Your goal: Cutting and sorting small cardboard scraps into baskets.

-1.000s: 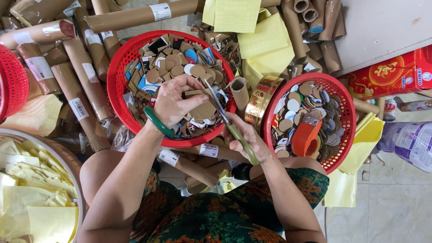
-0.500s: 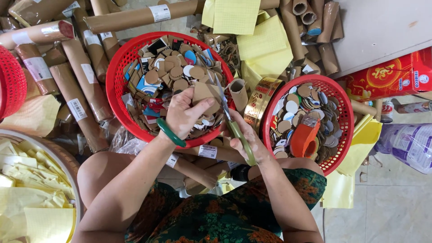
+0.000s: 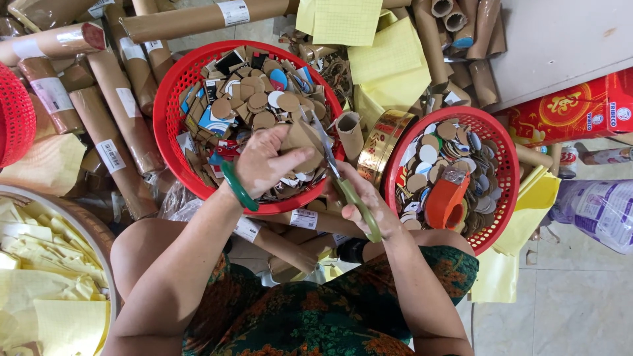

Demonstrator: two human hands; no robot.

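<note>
My left hand (image 3: 267, 163), with a green bangle at the wrist, grips a brown cardboard piece (image 3: 304, 140) over the near rim of a red basket (image 3: 173, 105) full of cardboard scraps. My right hand (image 3: 369, 204) holds green-handled scissors (image 3: 344, 181), whose blades point up and touch the piece's right edge. A second red basket (image 3: 504, 173) to the right holds round cardboard discs and an orange tape dispenser (image 3: 447, 203).
Brown cardboard tubes (image 3: 112, 99) lie at the left and across the top. Yellow paper sheets (image 3: 389, 56) sit at top centre. A round tray of yellow scraps (image 3: 39, 264) is at lower left; a gold tin (image 3: 382, 142) stands between the baskets.
My left hand lifted a cardboard piece from the scraps and turned it toward the scissors. My right hand has kept the scissors and brought the blades against the piece.
</note>
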